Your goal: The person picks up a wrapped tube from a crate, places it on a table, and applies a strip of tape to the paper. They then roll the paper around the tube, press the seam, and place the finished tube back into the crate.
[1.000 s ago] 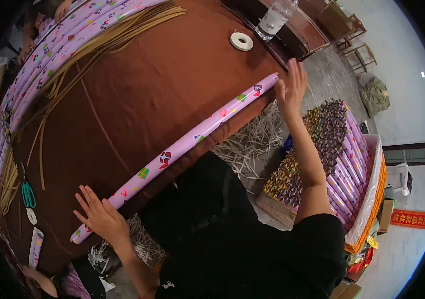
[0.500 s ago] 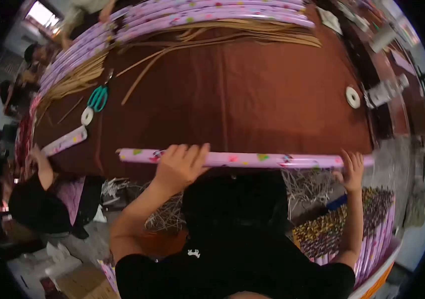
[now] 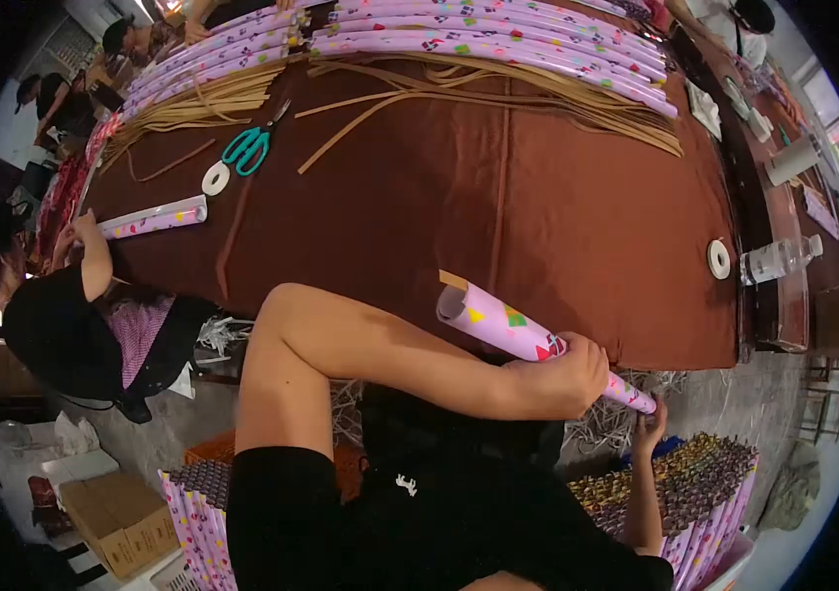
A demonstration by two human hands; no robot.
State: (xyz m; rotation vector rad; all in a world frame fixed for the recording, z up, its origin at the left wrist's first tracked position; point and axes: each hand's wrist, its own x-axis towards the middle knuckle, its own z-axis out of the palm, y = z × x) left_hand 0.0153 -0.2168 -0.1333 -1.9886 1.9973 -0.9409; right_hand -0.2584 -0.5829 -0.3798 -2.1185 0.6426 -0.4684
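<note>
A pink printed paper roll (image 3: 498, 325) slants across the front of the table, its hollow end pointing up and left. A short tan strip (image 3: 452, 280) sticks out at that end. My left hand (image 3: 569, 378) reaches across my body and is wrapped around the roll's middle. At the roll's lower end, beyond the table edge, my right hand (image 3: 650, 426) grips it, its fingers partly hidden. Nearest on the table are the brown cloth (image 3: 380, 217) and a white tape roll (image 3: 719, 259) at the right edge.
Teal scissors (image 3: 247, 150) and another tape roll (image 3: 216, 177) lie to the left. Behind are tan strips (image 3: 577, 101) and stacked pink rolls (image 3: 498, 44). A co-worker's hand (image 3: 85, 229) touches a roll at left. A plastic bottle (image 3: 779, 260) lies right; bundled rolls (image 3: 705, 512) stand below.
The roll has turned from lying level along the table edge to a slant, its left end swung inward and its right end lowered. My left hand has crossed to the right; both hands still hold it.
</note>
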